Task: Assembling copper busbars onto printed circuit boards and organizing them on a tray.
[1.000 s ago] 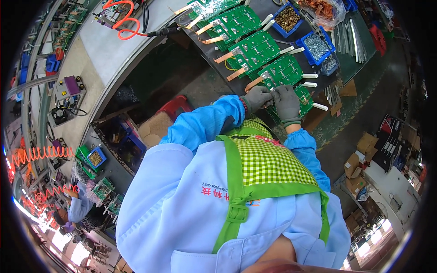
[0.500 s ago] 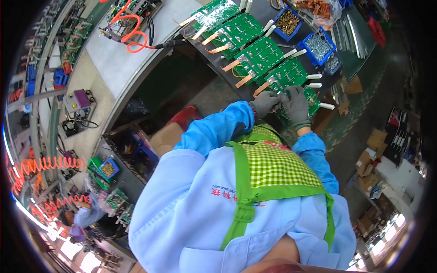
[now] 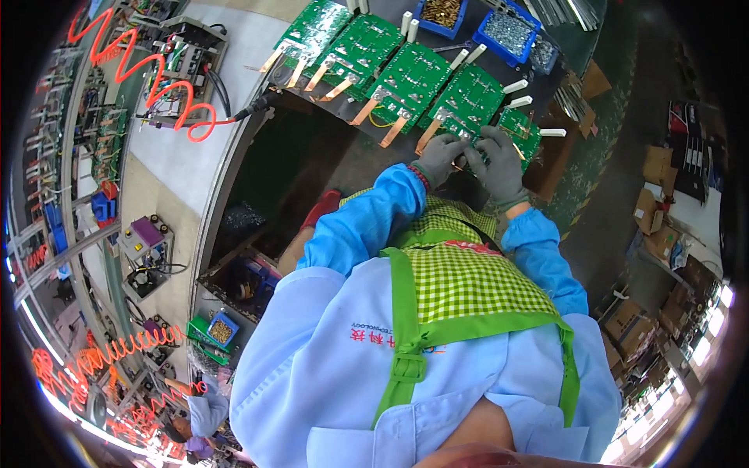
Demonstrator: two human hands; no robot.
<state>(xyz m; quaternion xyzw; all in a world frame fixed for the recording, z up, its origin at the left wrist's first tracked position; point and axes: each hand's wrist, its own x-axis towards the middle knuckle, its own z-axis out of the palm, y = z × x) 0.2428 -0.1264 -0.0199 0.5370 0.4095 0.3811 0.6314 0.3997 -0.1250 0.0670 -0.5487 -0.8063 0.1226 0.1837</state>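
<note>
Several green circuit boards (image 3: 411,76) lie in a row along the dark bench, with copper strips (image 3: 395,129) sticking out on the near side and white bars (image 3: 477,53) at the far side. My gloved left hand (image 3: 439,158) is closed at the near edge of the row, fingertips pinched together. Beside it, my gloved right hand (image 3: 499,168) bends its fingers over the near side of the rightmost board (image 3: 521,131), partly covering it. The fingertips of both hands almost meet; whatever small thing is between them is hidden.
Blue bins hold brass-coloured pieces (image 3: 442,12) and silvery hardware (image 3: 509,33) beyond the boards. A coiled orange hose (image 3: 160,86) with a black-handled tool (image 3: 256,105) lies at the left. Another person (image 3: 204,413) sits at the lower left. Cartons (image 3: 659,168) stand at the right.
The view has shifted, so the bench and boards appear lower and further left. Both hands stay by the rightmost board; the right fingers now look more bent.
</note>
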